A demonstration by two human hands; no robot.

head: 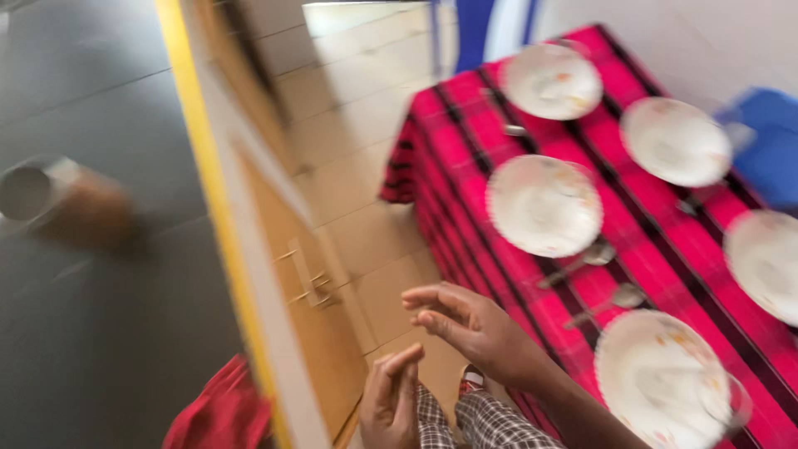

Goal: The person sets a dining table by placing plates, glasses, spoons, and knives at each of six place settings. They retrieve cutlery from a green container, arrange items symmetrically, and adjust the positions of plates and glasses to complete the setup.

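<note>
My left hand (391,399) hangs at the bottom middle with fingers loosely together, holding nothing. My right hand (470,324) is raised just above it, fingers apart and empty, beside the near corner of a table covered in a red and black checked cloth (465,141). Several white plates stand on the cloth; the nearest (657,378) is at the lower right, another (544,205) in the middle. Spoons (582,262) lie between those two plates. The picture is blurred by motion.
A grey countertop with a yellow edge (208,183) fills the left, with a metal cup (33,191) on it and wooden cabinet drawers (307,274) below. A red cloth (220,411) hangs at the counter's bottom. Beige floor tiles run between counter and table. A blue object (769,150) sits at the far right.
</note>
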